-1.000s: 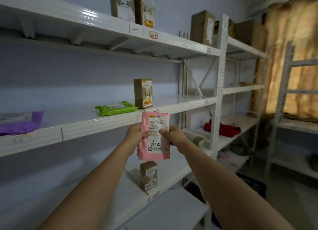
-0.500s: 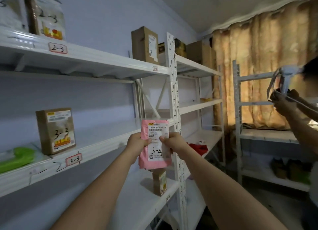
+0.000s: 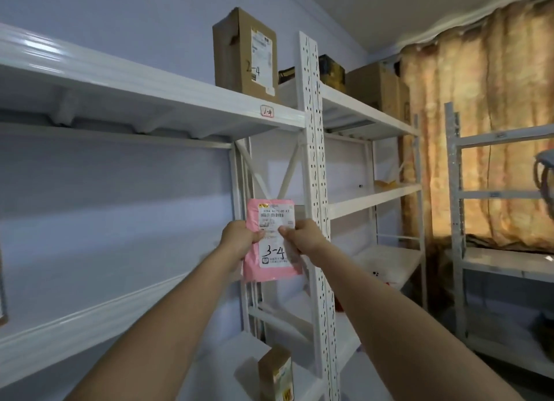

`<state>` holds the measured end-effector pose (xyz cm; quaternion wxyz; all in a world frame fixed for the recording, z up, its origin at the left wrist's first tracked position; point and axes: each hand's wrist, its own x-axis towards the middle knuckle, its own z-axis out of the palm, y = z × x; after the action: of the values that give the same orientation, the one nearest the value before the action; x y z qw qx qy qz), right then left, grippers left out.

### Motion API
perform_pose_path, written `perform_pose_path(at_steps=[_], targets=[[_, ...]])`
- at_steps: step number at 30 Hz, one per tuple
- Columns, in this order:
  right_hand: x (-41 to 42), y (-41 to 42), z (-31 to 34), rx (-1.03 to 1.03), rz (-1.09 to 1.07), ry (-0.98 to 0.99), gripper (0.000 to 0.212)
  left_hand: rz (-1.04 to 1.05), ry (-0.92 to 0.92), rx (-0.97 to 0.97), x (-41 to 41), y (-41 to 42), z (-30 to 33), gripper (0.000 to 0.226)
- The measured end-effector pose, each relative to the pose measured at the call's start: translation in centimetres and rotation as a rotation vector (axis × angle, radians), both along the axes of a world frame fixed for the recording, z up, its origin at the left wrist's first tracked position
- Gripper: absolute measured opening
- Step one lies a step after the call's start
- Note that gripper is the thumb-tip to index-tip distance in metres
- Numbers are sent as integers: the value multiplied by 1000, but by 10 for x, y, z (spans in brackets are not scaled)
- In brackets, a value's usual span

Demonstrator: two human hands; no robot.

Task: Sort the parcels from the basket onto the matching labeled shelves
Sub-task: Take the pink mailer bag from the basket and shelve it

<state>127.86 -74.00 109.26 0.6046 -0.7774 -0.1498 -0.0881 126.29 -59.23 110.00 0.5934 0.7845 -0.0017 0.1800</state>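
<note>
You have one pink mailer bag (image 3: 271, 241) in view, marked 3-4, and two hands on it: your left hand (image 3: 239, 240) and your right hand (image 3: 302, 235). Count two upright cardboard boxes with shipping labels: one marked 2-4 (image 3: 244, 51) at the right end of the top shelf (image 3: 150, 89), one smaller box (image 3: 275, 373) near the front edge of the bottom shelf. One red-bordered shelf tag (image 3: 266, 111) shows, reading 2-4, on the top shelf's front edge. Beyond the perforated upright (image 3: 314, 160), the neighbouring rack's top shelf carries about three more boxes (image 3: 374, 86), partly hidden. You can see three shelving racks in all, and one curtain (image 3: 479, 131).
</note>
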Motion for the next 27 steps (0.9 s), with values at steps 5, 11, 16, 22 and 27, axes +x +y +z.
perform_pose_path(at_steps=[5, 11, 16, 22, 27], targets=[[79, 23, 14, -126, -58, -30, 26, 107, 11, 77, 75, 15, 11, 24], [158, 37, 6, -373, -75, -27, 24, 264, 119, 188, 133, 28, -6, 24], [206, 43, -4, -544, 52, -12, 27, 382, 208, 348, 157, 32, -7, 37], [227, 47, -4, -612, 168, -57, 45, 530, 274, 495, 160, 23, -10, 59], [236, 41, -8, -552, 244, -109, 61, 515, 228, 453, 145, 12, -10, 63]])
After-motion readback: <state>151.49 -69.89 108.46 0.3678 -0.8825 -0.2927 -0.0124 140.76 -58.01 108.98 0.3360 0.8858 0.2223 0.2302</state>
